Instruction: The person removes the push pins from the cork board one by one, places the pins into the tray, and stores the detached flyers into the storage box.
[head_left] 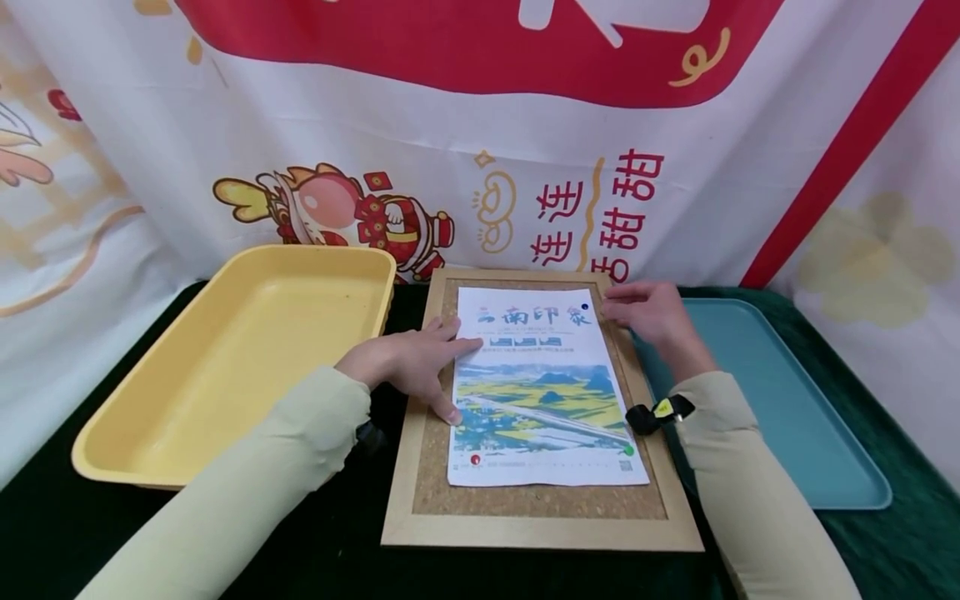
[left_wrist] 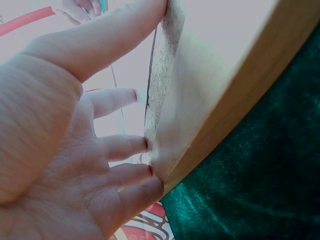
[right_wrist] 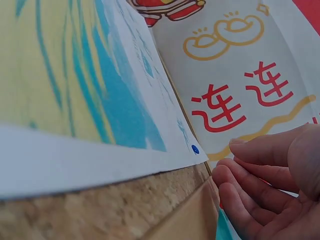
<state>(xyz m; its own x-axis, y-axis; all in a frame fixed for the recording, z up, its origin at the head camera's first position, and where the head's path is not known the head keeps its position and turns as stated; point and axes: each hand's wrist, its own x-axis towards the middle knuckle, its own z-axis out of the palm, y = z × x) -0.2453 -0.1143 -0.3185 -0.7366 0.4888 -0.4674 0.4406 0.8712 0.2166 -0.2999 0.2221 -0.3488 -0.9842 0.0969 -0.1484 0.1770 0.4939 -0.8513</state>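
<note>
A cork board (head_left: 536, 502) with a light wooden frame lies in the middle, and a printed poster (head_left: 543, 417) with a landscape picture rests on it. A blue push pin (head_left: 585, 307) is at the poster's top right corner, a red one (head_left: 476, 459) at bottom left, a green one (head_left: 628, 450) at bottom right. My left hand (head_left: 416, 362) spreads over the board's left side, thumb and index finger at the poster's left edge; other fingertips meet the wooden frame in the left wrist view. My right hand (head_left: 648, 315) is at the frame's upper right corner, fingers loosely bent, nothing visible between them.
A yellow tray (head_left: 247, 358) stands to the left and a blue tray (head_left: 780, 400) to the right, partly behind my right forearm. Dark green cloth (head_left: 315, 550) covers the table. A white and red printed curtain (head_left: 420, 125) hangs behind the board.
</note>
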